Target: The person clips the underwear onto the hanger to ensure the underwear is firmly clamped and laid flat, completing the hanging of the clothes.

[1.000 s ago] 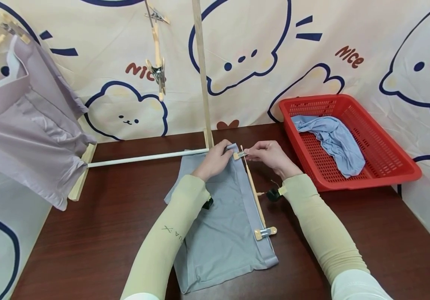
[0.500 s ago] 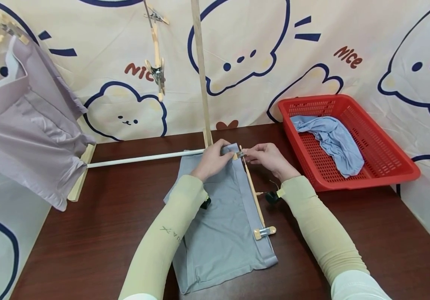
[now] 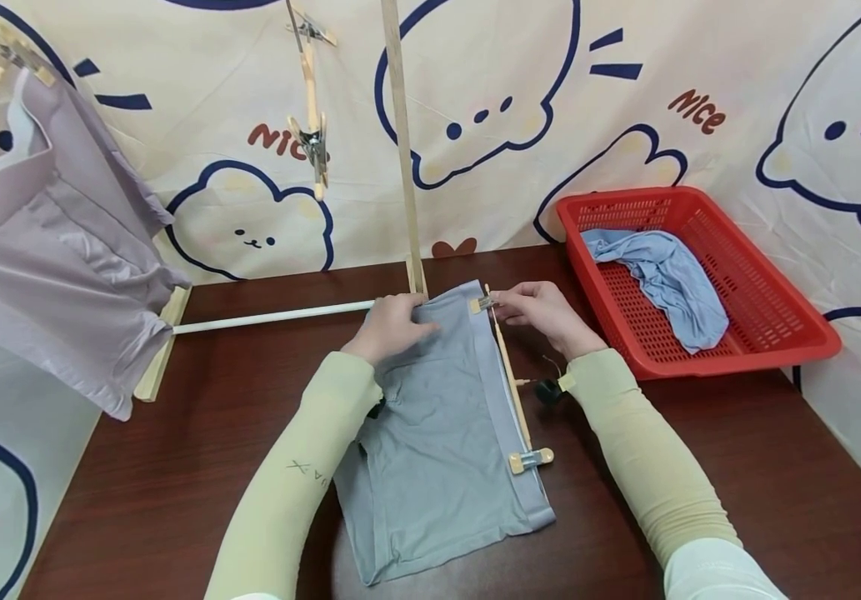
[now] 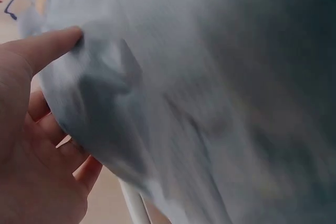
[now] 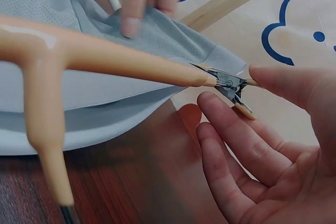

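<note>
One dark wooden desk (image 3: 250, 450) spreads across the head view, read here as a clock dial. At 3 o'clock stands a red plastic basket (image 3: 745, 365) with a crumpled light-blue cloth (image 3: 670, 279) inside. Just below the dial's centre, toward 6, lie the gray-blue shorts (image 3: 438, 433), their waistband (image 3: 496, 392) along the 3 o'clock side. A clip hanger (image 3: 514, 396) runs beside that band, its stem pointing to 3 o'clock.

Near the shorts' 11 o'clock corner, the left hand (image 3: 391, 327) has its thumb over the cloth and fingers by its edge; whether this grip squeezes the cloth, I cannot tell. The right hand's (image 3: 543, 321) grip pinches the far clip (image 3: 482, 305) at the band's 12 o'clock end. The near clip (image 3: 530, 461) sits across the band toward 5.

The step in hand looks like fastening the far clip; the near one seems done. The next move probably calls for keeping that corner flat, then easing the levers so the clip bites.
</note>
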Demonstrator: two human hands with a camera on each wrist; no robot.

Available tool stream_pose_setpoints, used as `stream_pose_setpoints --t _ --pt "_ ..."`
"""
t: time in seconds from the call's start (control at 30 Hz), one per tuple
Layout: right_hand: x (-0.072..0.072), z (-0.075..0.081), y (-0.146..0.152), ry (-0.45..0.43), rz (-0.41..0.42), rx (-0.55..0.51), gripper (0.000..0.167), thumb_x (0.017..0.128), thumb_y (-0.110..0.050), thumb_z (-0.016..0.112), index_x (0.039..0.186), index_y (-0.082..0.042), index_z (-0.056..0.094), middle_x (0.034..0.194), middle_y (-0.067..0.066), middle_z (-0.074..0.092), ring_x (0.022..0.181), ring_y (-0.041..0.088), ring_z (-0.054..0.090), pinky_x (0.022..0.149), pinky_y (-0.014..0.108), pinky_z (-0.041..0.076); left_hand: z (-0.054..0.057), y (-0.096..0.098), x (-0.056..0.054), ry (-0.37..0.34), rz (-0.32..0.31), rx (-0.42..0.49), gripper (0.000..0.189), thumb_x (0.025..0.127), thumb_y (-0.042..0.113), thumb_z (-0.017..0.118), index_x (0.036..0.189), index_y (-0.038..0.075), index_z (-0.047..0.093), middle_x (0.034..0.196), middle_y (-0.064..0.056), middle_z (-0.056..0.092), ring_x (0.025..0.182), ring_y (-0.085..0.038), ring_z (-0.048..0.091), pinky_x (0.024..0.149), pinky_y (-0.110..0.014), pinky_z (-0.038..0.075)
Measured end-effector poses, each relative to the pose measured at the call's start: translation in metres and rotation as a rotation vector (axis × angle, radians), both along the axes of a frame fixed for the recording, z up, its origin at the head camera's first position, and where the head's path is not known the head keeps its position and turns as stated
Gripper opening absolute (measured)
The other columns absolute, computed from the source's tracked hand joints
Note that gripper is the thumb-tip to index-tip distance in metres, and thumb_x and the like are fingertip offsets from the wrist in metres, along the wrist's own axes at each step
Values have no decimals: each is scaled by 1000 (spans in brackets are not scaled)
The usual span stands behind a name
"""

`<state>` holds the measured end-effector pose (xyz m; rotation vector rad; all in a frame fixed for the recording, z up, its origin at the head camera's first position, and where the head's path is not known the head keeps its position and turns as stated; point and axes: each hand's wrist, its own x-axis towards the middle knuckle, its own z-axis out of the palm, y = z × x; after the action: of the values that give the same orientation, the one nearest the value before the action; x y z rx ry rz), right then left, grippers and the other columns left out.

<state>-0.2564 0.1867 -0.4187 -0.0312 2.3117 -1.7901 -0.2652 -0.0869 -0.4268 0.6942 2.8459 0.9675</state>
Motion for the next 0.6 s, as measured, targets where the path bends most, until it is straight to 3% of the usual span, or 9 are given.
stream_pose_setpoints --t 0.13,0.23,0.33,0.47,0.6 --pt "0 1 3 2 -13 -13 40 96 -35 72 108 3 70 101 14 75 92 24 71 87 35 57 -3 -23 -1 -7 15 -69 36 91 30 78 117 7 72 88 -7 69 75 -22 60 71 -38 49" --pt "0 0 5 -10 -24 -8 40 96 -36 72 109 1 70 101 13 75 91 24 71 84 33 57 -3 -42 -3 1 38 -109 33 90 27 79 115 6 74 100 -7 73 84 -23 65 88 -44 47" --pt "-1 -1 7 -25 -36 12 41 97 -39 70 110 0 69 101 12 75 89 25 70 80 33 57 -2 -57 -3 4 53 -137 21 89 22 79 104 6 75 83 -4 70 78 -22 63 95 -50 40" --pt "-1 -3 10 -48 -51 37 44 96 -44 70 111 -3 68 99 11 74 83 24 67 75 33 55 1 -73 -1 -29 59 -129 18 93 21 76 91 4 72 62 -2 52 62 -20 52 77 -44 43" --pt "-1 -6 9 -75 -38 32 45 97 -45 69 112 -3 67 96 10 74 74 20 66 69 31 53 3 -85 3 -47 85 -61 19 98 20 70 100 1 71 74 -6 59 63 -19 49 64 -36 42"
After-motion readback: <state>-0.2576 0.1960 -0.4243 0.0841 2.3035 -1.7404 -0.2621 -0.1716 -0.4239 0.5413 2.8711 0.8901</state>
